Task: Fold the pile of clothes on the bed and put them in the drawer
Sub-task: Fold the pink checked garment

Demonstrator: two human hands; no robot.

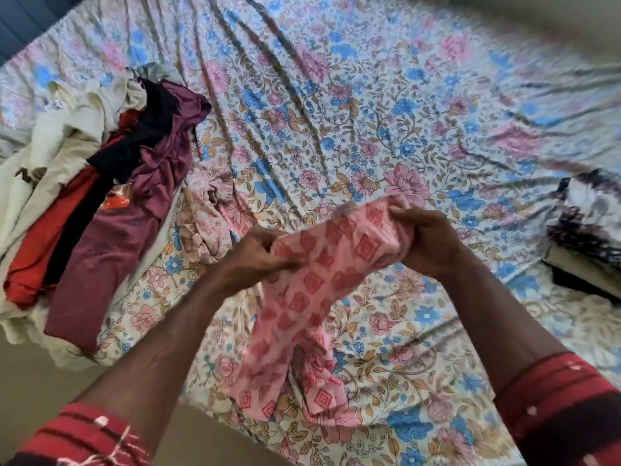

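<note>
Above a floral bed sheet (336, 112), both hands grip a pink patterned garment (312, 297). The left hand (258, 255) pinches one side, the right hand (426, 240) the other. A clothes pile (100, 183) lies left.

The pink garment (322, 290) looks soft, matt printed cloth; the sheet (369, 105) is thin floral cotton, creased; the pile (111, 183) is matt, limp, rumpled fabric.

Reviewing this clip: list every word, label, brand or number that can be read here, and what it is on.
None can be read.
The maroon shirt in the clothes pile carries a red and white printed patch, too blurred to tell whether it holds letters.
The pink patterned cloth held by the left hand and right hand shows only diamond motifs; the bedsheet only flowers.
</note>
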